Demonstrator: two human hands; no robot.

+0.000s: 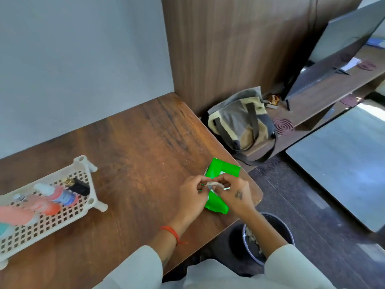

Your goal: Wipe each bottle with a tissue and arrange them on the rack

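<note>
Both my hands pinch one tissue [215, 185] above the green wipe pack [219, 191]: left hand [192, 197] and right hand [235, 196], fingers curled. The bottles [60, 195] already lie on the rack [52, 213] (apparently finished). Next, I judge, the tissue goes in the bin [268, 236].

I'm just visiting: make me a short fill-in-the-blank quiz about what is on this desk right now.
1. Both hands pinch a crumpled white tissue above a bright ____ plastic packet.
2. The bottles lie on a cream perforated plastic ____ at the left.
3. A red thread band circles the ____ wrist.
4. The dark round bin stands on the ____.

Missing: green; rack; left; floor
</note>
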